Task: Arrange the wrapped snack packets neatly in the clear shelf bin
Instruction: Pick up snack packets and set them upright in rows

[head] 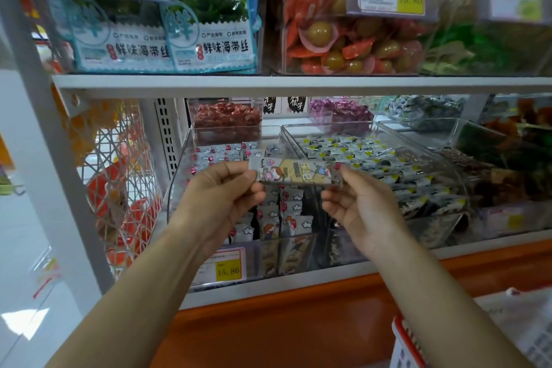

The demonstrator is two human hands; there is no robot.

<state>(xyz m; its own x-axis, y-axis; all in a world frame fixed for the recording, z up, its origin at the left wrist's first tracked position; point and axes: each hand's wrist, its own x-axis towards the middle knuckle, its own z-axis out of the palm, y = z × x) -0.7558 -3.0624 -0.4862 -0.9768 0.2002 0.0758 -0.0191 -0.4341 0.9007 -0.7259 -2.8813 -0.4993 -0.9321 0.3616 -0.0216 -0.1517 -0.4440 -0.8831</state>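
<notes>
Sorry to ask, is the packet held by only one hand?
No, the left hand and the right hand each pinch one end of the snack packet.

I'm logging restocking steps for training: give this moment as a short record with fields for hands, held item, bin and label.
left hand: pinches the left end of the held packet
right hand: pinches its right end
held packet: level, crosswise, over the clear bin
clear bin: holds similar packets, many upright in rows
price tag: yellow, reads 15.80, on the bin's front
status: held packet not yet in the bin
</notes>
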